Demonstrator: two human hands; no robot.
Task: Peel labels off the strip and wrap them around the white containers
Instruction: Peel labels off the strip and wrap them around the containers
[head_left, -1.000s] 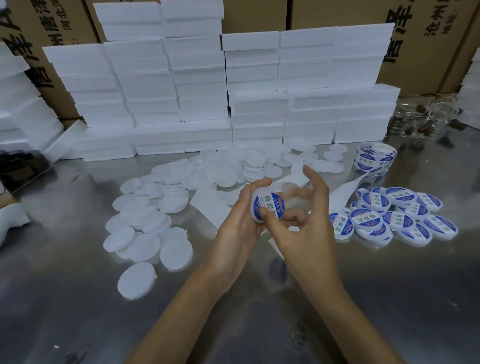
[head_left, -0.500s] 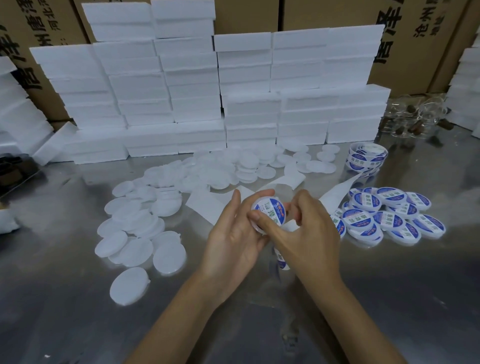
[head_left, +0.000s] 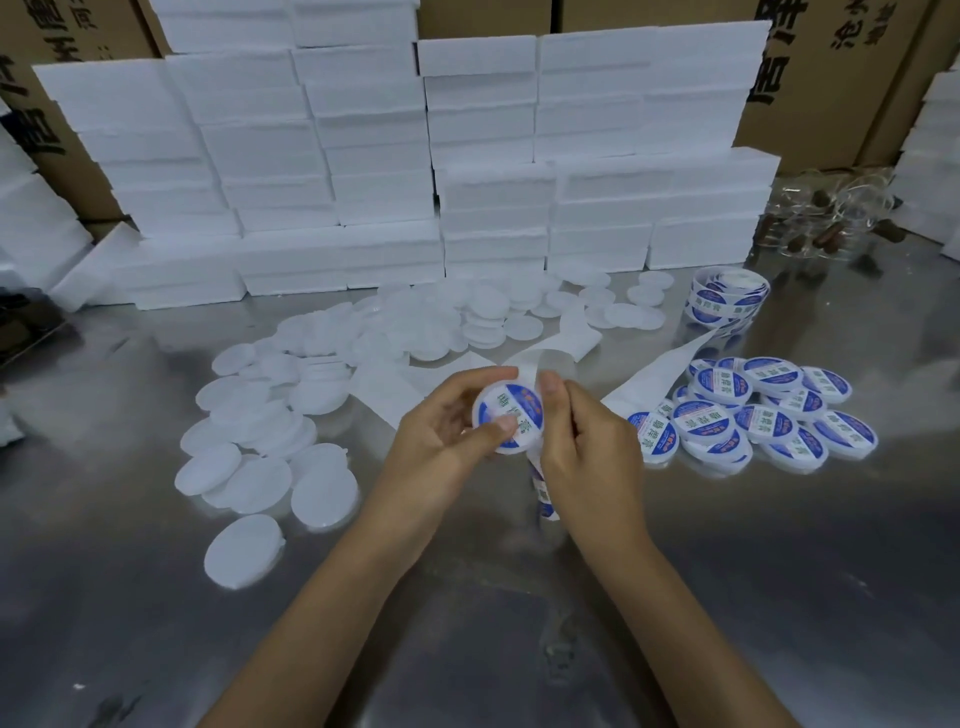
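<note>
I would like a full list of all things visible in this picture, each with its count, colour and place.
held container: one, white with a blue and white label, between both hands at centre
labelled containers: a pile, too many to count exactly, white with blue labels, right of the hands
unlabelled containers: many, white, spread left and behind the hands
label roll: one, blue and white, far right on the table
backing strip: one, white, running from the roll toward the hands
foam blocks: many, white, stacked at the back
cardboard boxes: several, brown, behind the blocks
table: one, shiny metal
left hand: grips the held container
right hand: fingers at the container's right edge
</note>
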